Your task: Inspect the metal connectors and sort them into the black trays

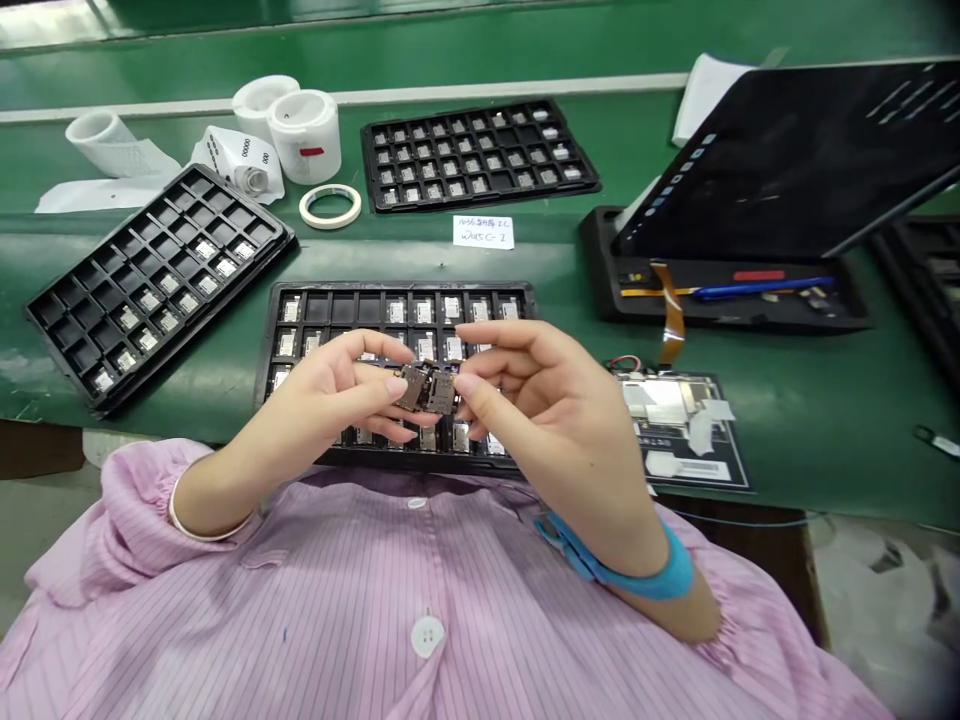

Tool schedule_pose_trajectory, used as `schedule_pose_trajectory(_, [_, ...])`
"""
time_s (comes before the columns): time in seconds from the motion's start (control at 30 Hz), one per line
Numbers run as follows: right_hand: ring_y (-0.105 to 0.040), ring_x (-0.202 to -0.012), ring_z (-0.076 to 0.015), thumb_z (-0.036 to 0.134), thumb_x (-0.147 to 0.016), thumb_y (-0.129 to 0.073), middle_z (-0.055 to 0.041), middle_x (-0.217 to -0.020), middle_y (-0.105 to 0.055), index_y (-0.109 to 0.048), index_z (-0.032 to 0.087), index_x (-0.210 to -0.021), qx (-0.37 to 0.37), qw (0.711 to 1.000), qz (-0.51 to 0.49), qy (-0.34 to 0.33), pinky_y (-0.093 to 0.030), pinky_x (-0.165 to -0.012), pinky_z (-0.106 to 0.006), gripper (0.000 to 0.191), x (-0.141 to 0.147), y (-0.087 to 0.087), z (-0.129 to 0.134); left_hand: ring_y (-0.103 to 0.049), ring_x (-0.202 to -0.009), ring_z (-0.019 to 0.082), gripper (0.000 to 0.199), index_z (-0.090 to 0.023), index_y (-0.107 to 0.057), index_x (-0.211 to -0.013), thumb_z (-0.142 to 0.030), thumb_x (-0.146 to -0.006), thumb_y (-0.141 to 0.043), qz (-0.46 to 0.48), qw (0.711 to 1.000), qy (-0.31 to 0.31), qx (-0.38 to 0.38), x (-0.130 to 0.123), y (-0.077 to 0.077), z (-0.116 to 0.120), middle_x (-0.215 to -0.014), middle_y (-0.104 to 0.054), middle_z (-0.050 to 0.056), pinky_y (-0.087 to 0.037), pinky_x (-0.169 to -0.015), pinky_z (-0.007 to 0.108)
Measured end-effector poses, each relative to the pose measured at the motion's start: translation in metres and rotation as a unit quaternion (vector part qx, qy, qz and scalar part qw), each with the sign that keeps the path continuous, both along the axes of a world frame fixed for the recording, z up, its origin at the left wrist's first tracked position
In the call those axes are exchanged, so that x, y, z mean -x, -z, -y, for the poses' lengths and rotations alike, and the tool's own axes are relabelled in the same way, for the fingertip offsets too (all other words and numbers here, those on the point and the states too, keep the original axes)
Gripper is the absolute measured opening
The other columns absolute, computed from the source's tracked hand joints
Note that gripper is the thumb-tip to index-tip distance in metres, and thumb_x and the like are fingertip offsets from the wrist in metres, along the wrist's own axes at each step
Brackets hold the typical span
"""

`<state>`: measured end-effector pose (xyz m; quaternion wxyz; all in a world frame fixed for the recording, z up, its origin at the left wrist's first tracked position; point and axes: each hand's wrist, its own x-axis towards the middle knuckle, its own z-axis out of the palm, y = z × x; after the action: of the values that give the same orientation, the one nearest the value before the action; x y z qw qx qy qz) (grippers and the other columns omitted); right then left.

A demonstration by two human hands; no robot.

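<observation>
Two dark modules are held above the middle tray, one pinched by thumb and fingers of the left hand, one likewise by the right hand; neither is set down (silver parts are already seated there).

My green bench spreads out before me. On its near side, in front of me, lies a black tray; a left tray sits slanted, and a far tray lies beyond a handwritten note. White rolls stand at far left, with a tape ring just beside. To my right are a black box and, nearer, a flat device.
</observation>
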<state>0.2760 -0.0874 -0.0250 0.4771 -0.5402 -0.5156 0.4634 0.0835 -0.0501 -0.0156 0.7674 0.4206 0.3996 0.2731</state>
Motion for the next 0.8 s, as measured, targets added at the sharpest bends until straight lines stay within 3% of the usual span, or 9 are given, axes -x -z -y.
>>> schedule_pose_trajectory(0.13, [-0.066, -0.07, -0.0174, 0.022, -0.089, -0.066, -0.0013, -0.081, -0.068, -0.061, 0.024, -0.113, -0.011, 1.0, 0.02, 0.009, -0.053, -0.056, -0.031, 0.024, -0.002, 0.001, 0.0, -0.075, -0.096, 0.021, 0.031, -0.019, -0.058, -0.124, -0.023, -0.094, -0.064, -0.001, 1.0, 0.006, -0.01, -0.001, 0.0, 0.003, -0.1, -0.076, 0.006, -0.062, -0.081, 0.024])
schedule_pose_trajectory(0.37, [-0.068, -0.075, -0.0192, 0.023, -0.088, -0.068, -0.0024, -0.082, -0.069, -0.062, 0.024, -0.112, -0.008, 0.999, 0.049, 0.023, -0.054, -0.057, -0.031, 0.025, -0.002, 0.002, 0.0, -0.075, -0.098, 0.022, 0.019, -0.018, -0.06, -0.111, -0.02, -0.092, -0.064, 0.017, 1.0, -0.017, 0.004, -0.004, 0.003, 0.009, -0.098, -0.076, 0.006, -0.063, -0.083, 0.027])
schedule_pose_trajectory(0.8, [-0.069, -0.074, -0.0183, 0.02, -0.087, -0.068, -0.0016, -0.081, -0.071, -0.063, 0.023, -0.111, -0.043, 0.997, 0.061, 0.025, -0.053, -0.053, -0.029, 0.025, -0.001, 0.008, 0.001, -0.074, -0.098, 0.02, 0.02, -0.015, -0.057, -0.11, -0.012, -0.091, -0.061, 0.054, 0.998, -0.019, 0.024, -0.005, 0.007, 0.012, -0.101, -0.075, 0.008, -0.061, -0.086, 0.027])
